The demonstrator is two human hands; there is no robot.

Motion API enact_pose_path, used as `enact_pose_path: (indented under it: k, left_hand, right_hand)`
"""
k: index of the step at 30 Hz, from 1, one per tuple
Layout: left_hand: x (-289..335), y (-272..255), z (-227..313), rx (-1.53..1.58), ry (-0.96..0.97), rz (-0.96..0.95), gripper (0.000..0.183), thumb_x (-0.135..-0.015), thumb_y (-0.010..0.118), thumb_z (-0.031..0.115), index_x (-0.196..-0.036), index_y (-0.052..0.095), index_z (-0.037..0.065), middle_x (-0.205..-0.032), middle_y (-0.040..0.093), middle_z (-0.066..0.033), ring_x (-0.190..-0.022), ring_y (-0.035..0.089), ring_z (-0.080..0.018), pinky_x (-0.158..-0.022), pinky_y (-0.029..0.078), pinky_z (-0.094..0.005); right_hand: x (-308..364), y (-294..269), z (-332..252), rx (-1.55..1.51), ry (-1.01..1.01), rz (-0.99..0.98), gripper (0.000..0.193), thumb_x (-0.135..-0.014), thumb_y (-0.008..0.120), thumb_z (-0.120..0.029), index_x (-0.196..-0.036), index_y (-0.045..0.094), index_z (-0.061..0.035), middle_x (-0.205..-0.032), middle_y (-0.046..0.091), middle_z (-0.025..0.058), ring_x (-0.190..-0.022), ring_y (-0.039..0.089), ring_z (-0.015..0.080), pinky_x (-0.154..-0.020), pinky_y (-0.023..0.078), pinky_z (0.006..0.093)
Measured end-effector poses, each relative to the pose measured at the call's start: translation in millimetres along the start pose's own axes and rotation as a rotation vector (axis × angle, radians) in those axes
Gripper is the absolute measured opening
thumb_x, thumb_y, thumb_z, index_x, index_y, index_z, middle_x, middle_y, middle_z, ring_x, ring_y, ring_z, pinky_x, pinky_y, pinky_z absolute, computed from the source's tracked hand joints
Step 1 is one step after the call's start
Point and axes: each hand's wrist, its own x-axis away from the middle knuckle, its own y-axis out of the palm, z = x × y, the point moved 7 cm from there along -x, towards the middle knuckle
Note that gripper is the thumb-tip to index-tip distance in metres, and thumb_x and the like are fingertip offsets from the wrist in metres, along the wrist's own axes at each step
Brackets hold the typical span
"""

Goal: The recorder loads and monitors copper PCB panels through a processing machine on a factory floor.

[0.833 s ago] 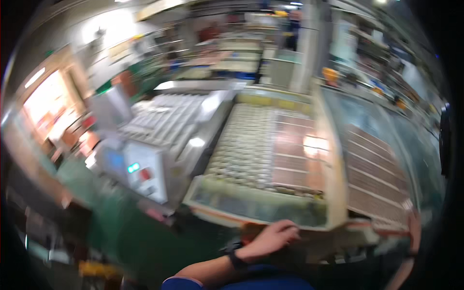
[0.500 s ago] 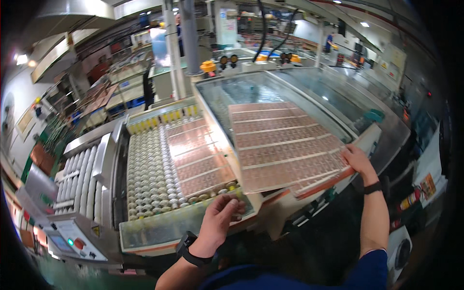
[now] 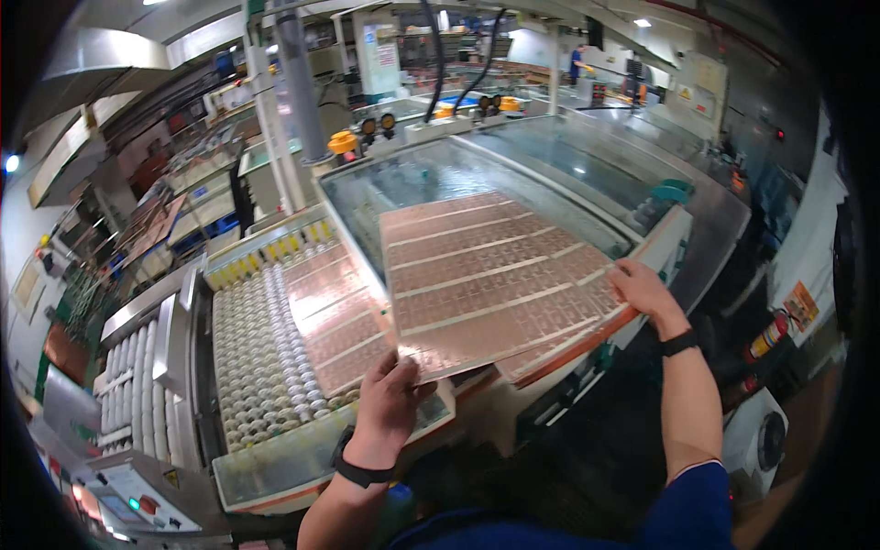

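Observation:
A large copper-coloured circuit board panel with pale stripes lies tilted over the glass cover of the machine. My left hand is closed at its near left corner, thumb and fingers pinching the edge. At the right edge, my right hand grips the same panel with the thumb on top. A second copper panel shows partly from beneath it along the near edge. Further left, another striped panel rests on the wheeled conveyor, its right side running up to the cover's frame.
Left of the conveyor stands a roller section with a control box in front. A glass cover spans the machine behind the panel. Pressure gauges and an orange-yellow knob stand beyond it. A fire extinguisher is at right.
My left hand has moved from beside the panel onto its near left corner and closed there. My right hand keeps its hold. The whole view has shifted, with the machine appearing further left.

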Motion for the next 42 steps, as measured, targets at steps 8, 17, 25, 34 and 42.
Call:
enact_pose_path:
  k: [8, 17, 25, 34, 42]
  left_hand:
    - [11.0, -102.9, 52.8, 0.054, 0.163, 0.207, 0.025, -0.092, 0.051, -0.001, -0.115, 0.062, 0.001, -0.1, 0.067, -0.0077, -0.078, 0.066, -0.0178, -0.056, 0.051, -0.0255]
    - [54.3, -346.4, 142.4, -0.209, 0.34, 0.592, 0.016, -0.098, 0.049, 0.006, -0.104, 0.064, 0.009, -0.078, 0.061, 0.0006, -0.062, 0.055, -0.0117, -0.052, 0.045, -0.0287]
    - [34.9, -485.7, 135.3, -0.604, -0.058, 0.861, 0.018, -0.082, 0.05, -0.001, -0.093, 0.063, 0.006, -0.077, 0.06, -0.004, -0.06, 0.057, -0.0206, -0.047, 0.049, -0.0338]
    - [-17.3, -460.5, 144.9, -1.608, 0.075, 0.794, 0.068, -0.074, 0.071, 0.038, -0.121, 0.056, -0.009, -0.128, 0.053, -0.0339, -0.117, 0.053, -0.0487, -0.1, 0.046, -0.0474]
    - [-35.8, -418.0, 122.5, -1.796, -0.237, 0.696, 0.097, -0.074, 0.073, 0.056, -0.141, 0.042, -0.007, -0.151, 0.03, -0.0334, -0.144, 0.026, -0.0436, -0.118, 0.025, -0.0443]
  right_hand:
    - [6.0, 5.7, -3.5, -0.189, 0.02, 0.029, 0.033, -0.093, 0.057, -0.031, -0.095, 0.062, 0.0025, -0.065, 0.059, 0.0067, -0.062, 0.057, 0.0169, -0.063, 0.044, 0.0335]
    - [6.1, 0.6, -17.2, -0.161, -0.016, 0.072, 0.03, -0.094, 0.054, -0.025, -0.076, 0.056, -0.0011, -0.059, 0.054, 0.0049, -0.057, 0.053, 0.0161, -0.06, 0.041, 0.0328]
    - [8.3, 0.0, -5.1, -0.14, 0.009, 0.113, 0.028, -0.094, 0.055, -0.024, -0.091, 0.061, 0.0033, -0.062, 0.055, 0.0049, -0.058, 0.053, 0.0153, -0.06, 0.042, 0.0322]
    - [11.4, 0.0, -19.1, -0.183, 0.033, 0.074, 0.034, -0.093, 0.059, -0.023, -0.11, 0.064, 0.0055, -0.067, 0.06, 0.004, -0.06, 0.056, 0.0126, -0.062, 0.045, 0.03]
    - [1.4, -0.4, -1.3, -0.126, 0.016, 0.132, 0.036, -0.091, 0.06, -0.025, -0.108, 0.064, 0.0056, -0.067, 0.061, 0.0059, -0.06, 0.057, 0.0135, -0.062, 0.045, 0.0305]
